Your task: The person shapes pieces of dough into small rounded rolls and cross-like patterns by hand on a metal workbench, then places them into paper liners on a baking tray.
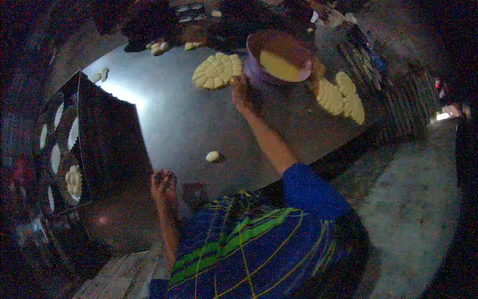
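Note:
My right hand (241, 94) reaches far across the metal table, between a round of pale dough (214, 72) scored into sections and a large bowl (254, 67) with a yellowish mass inside. Its fingertips lie close to the dough's right edge; blur and dim light hide how they are bent and whether they touch it. The bowl tilts toward me. My left hand (164, 183) hangs at the near table edge with curled fingers; anything inside them is hidden. A small dough ball (213, 156) rests on the table between my arms.
More shaped dough pieces (341, 98) lie right of the bowl, and small lumps (158, 48) near the far edge. A dark rack (79, 134) with pale rounds stands left. Corrugated metal (403, 99) is at right. An orange-brown shape (317, 70) at the bowl's right side is unclear.

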Tool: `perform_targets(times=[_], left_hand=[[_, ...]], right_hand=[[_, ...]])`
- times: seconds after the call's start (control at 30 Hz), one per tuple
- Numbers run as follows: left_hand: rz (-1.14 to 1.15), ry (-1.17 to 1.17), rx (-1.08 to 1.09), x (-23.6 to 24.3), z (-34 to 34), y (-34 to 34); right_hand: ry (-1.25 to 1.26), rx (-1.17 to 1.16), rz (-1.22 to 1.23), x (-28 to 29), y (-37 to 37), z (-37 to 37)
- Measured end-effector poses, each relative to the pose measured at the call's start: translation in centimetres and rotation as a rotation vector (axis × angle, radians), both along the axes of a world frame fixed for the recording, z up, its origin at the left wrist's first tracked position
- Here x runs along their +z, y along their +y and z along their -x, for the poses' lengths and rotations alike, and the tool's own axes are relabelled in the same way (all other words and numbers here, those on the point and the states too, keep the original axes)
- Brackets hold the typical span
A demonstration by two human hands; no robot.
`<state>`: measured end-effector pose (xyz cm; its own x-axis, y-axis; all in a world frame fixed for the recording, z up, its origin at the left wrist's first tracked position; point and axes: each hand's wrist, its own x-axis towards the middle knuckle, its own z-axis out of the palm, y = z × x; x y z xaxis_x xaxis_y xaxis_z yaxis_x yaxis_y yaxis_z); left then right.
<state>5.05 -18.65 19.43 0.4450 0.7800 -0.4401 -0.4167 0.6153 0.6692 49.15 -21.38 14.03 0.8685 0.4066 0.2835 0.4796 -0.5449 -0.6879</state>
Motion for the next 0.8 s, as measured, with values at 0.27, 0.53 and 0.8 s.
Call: perform_targets(times=[0.27, 0.53, 0.8], left_hand=[[-0.023, 0.137, -0.098, 1.5, -1.1, -0.3], [-0.418, 0.296, -0.269, 4.4, -5.5, -0.4], [-1.763, 0.448, -0.117, 11.5, -11.6, -3.2]], right_hand=[[0.636, -0.024, -0.531, -5.5, -3.8, -1.6], [1.561, 0.420, -0.794, 2.8, -10.5, 17.0], [1.382, 0.497, -0.634, 4.7, -12.2, 24.1]])
